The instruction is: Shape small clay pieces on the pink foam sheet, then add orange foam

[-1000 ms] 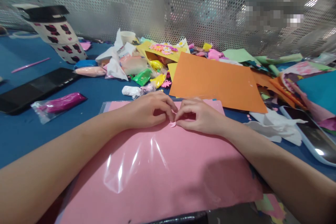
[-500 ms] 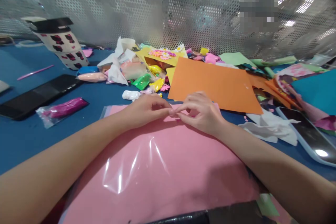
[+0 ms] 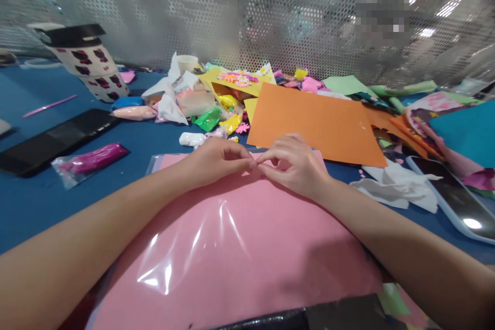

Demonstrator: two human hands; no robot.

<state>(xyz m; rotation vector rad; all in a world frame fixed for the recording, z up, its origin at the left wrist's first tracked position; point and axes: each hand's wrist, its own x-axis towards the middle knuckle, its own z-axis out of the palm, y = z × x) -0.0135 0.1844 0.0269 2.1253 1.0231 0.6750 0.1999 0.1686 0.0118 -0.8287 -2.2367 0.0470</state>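
While the left hand [image 3: 216,162] and the right hand [image 3: 296,165] meet fingertip to fingertip in the middle of the frame, they pinch something too small to identify above the pink sheet [image 3: 240,247], just below the orange sheet [image 3: 317,121] on the blue desk [image 3: 31,191].

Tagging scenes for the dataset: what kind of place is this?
Most likely a craft workstation. A blue table carries coloured paper such as an orange sheet, small bags of coloured clay and paper flowers, with a perforated metal screen behind.
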